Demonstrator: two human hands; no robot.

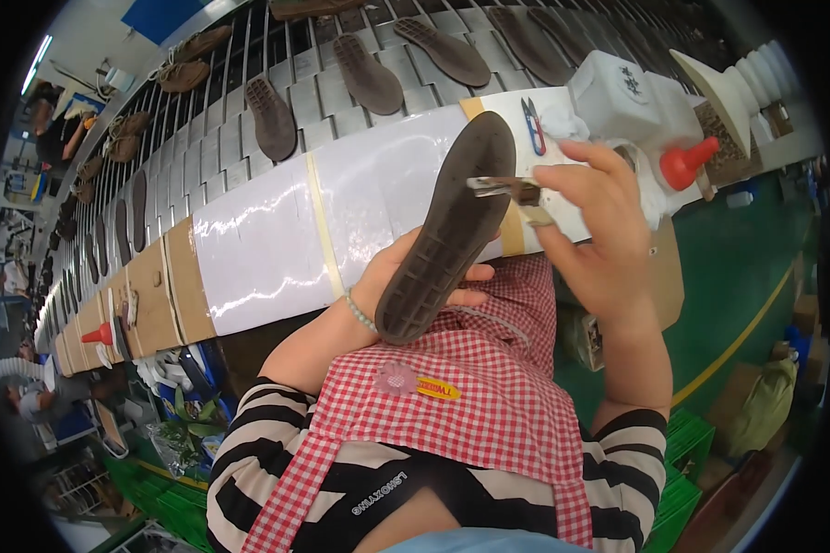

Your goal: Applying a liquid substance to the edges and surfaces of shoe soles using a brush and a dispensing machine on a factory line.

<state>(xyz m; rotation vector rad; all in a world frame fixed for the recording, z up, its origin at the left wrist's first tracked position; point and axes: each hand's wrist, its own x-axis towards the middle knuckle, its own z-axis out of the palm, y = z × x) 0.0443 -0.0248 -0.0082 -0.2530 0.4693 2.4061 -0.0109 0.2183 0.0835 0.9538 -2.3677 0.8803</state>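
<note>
My left hand (398, 269) is closed round a dark brown shoe sole (445, 241), held tilted above the front edge of the bench. The sole's recessed side faces up, with a grid of ribs in the heel half. My right hand (609, 217) pinches what looks like a small flat brush (507, 189); its pale tip lies over the sole's inner side, and I cannot tell whether they touch. Behind that hand, a pair of thread snips (533, 127) with red and blue handles rests on the white-covered bench (360, 170).
More soles (367, 76) lie on the slatted conveyor (314, 120) beyond the bench, with brown lace-up shoes (184, 76) farther left. White plastic containers (618, 97) and a red-nozzled bottle (688, 164) stand at right. Green crates (687, 442) sit low at right.
</note>
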